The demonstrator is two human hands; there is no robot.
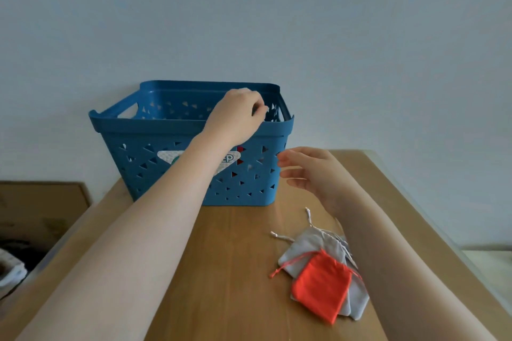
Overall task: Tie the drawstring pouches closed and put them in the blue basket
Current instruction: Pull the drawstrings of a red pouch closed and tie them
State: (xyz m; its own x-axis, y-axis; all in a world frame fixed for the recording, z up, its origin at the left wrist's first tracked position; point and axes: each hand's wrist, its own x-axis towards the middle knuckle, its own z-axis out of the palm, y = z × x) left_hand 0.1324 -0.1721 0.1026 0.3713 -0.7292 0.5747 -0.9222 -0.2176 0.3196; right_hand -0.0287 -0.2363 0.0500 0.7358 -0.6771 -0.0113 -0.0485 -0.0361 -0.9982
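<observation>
Head view shows the left hand [238, 116] over the blue basket [191, 130], fingers curled, whatever it pinches hidden, likely dropping a pouch in, while the right hand [310, 171] hangs loosely spread above the untied pouches [321, 274] piled on the table [235, 271], probably ready for the next.

basket [144, 133] label part-hidden, left hand [235, 116] fingertips hidden
</observation>
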